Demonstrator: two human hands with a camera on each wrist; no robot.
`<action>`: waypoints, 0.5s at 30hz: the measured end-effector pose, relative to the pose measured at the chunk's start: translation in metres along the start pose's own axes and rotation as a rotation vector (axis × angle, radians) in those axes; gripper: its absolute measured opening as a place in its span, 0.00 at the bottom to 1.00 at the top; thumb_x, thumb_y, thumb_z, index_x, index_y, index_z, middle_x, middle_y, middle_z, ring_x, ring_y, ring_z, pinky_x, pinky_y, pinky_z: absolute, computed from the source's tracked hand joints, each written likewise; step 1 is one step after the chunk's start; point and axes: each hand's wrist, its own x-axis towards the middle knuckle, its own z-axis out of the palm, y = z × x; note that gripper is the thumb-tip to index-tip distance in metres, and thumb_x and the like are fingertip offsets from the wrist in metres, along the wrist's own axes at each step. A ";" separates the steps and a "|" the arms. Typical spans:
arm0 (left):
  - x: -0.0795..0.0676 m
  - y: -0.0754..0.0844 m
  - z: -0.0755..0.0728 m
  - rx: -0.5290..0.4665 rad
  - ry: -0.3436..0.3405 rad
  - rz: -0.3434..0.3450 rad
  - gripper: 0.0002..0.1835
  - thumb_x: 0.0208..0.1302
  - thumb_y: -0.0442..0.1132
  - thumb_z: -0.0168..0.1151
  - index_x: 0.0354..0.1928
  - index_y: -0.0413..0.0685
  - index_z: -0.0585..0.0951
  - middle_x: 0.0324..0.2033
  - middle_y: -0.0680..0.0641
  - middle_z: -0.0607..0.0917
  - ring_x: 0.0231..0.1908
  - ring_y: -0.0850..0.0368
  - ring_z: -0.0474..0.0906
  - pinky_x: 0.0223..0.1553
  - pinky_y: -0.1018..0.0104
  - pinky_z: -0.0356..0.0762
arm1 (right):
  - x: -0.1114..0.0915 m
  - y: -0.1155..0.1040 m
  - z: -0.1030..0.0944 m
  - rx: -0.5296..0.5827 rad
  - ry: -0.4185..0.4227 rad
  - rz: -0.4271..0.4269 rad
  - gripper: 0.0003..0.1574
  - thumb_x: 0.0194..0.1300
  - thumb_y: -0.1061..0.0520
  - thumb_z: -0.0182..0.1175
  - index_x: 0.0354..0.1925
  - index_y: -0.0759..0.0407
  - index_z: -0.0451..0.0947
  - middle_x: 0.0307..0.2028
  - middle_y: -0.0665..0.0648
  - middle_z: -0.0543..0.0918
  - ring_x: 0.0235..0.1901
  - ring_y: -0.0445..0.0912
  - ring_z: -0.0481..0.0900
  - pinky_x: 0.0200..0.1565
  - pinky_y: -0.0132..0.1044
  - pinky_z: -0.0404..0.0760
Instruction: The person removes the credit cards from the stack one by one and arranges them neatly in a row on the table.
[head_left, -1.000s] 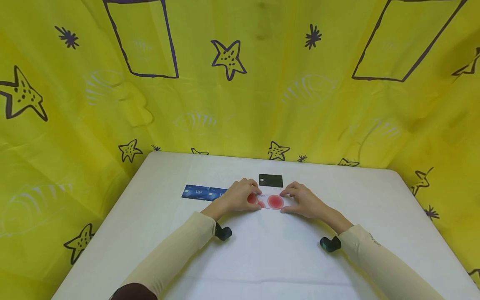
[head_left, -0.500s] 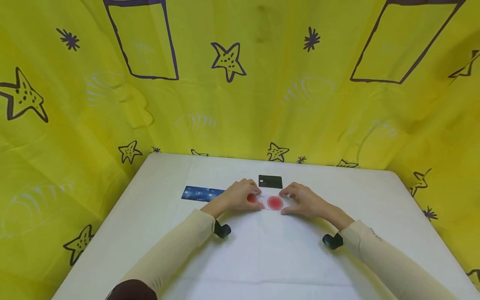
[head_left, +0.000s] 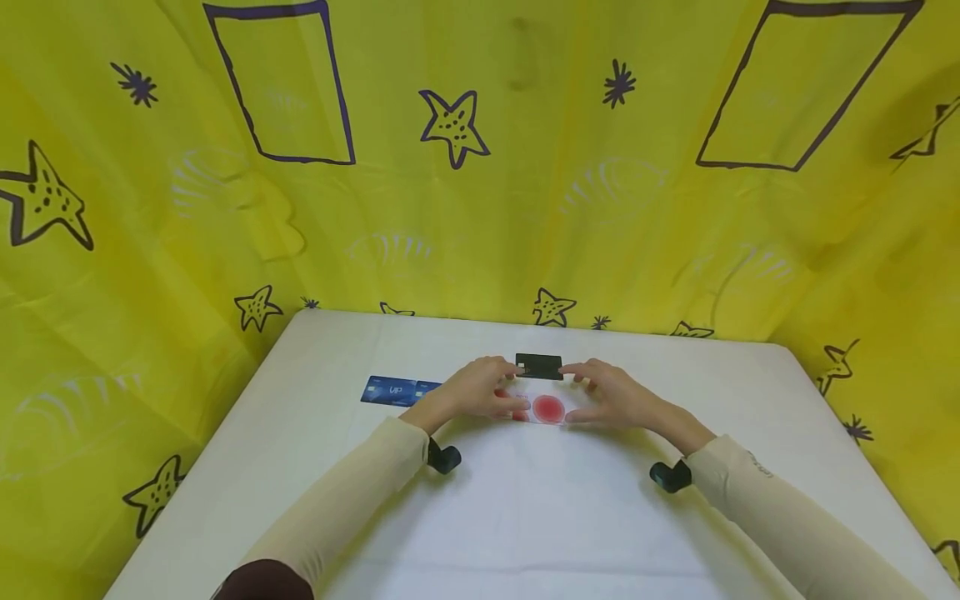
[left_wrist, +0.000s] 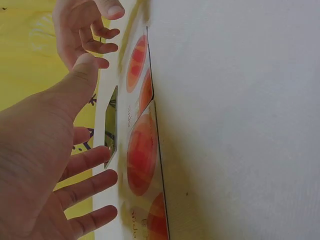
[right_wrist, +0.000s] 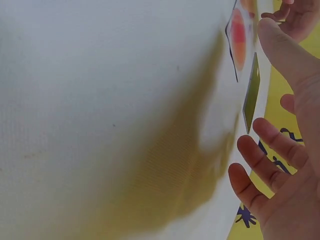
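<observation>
In the head view, my left hand (head_left: 480, 389) hovers over a white card with red circles (left_wrist: 141, 155), hiding much of it. Right of it, a second such card (head_left: 548, 408) lies edge to edge with the first. My right hand (head_left: 617, 397) is beside that card's right end. Both hands have relaxed, spread fingers and hold nothing. A black card (head_left: 538, 367) lies just behind the white pair, with index fingertips near its two short ends; whether they touch it I cannot tell. In the right wrist view, the fingers look apart from the black card (right_wrist: 252, 95).
Two blue cards lie side by side to the left: one (head_left: 388, 390) in full view, the other (head_left: 426, 389) partly behind my left hand. A white cloth covers the table (head_left: 517, 508). Behind its far edge hangs a yellow curtain (head_left: 450, 208) with drawn stars.
My fingers have come off the white cards with red circles. The fingertips have moved slightly forward, toward the ends of the black card. The cards look unmoved on the table.
</observation>
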 end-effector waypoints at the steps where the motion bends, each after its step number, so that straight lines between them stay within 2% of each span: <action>1: 0.001 0.000 -0.001 0.003 0.005 0.003 0.36 0.65 0.60 0.69 0.69 0.48 0.77 0.53 0.48 0.84 0.51 0.55 0.78 0.56 0.60 0.77 | 0.000 0.000 -0.001 -0.002 0.006 -0.002 0.47 0.56 0.44 0.78 0.69 0.58 0.73 0.51 0.60 0.81 0.46 0.54 0.79 0.49 0.50 0.80; 5: 0.003 -0.003 -0.004 0.019 0.028 0.006 0.38 0.65 0.61 0.68 0.71 0.48 0.75 0.54 0.48 0.84 0.52 0.54 0.79 0.57 0.59 0.77 | 0.000 0.002 -0.007 -0.002 0.027 -0.001 0.48 0.56 0.43 0.78 0.69 0.59 0.73 0.51 0.62 0.81 0.46 0.56 0.80 0.47 0.50 0.81; 15: 0.003 -0.004 -0.007 -0.025 0.048 -0.039 0.38 0.64 0.63 0.68 0.70 0.52 0.76 0.55 0.48 0.84 0.57 0.52 0.78 0.60 0.54 0.76 | 0.002 0.005 -0.013 0.007 0.069 -0.005 0.48 0.56 0.44 0.78 0.69 0.60 0.73 0.52 0.63 0.81 0.46 0.56 0.79 0.47 0.52 0.81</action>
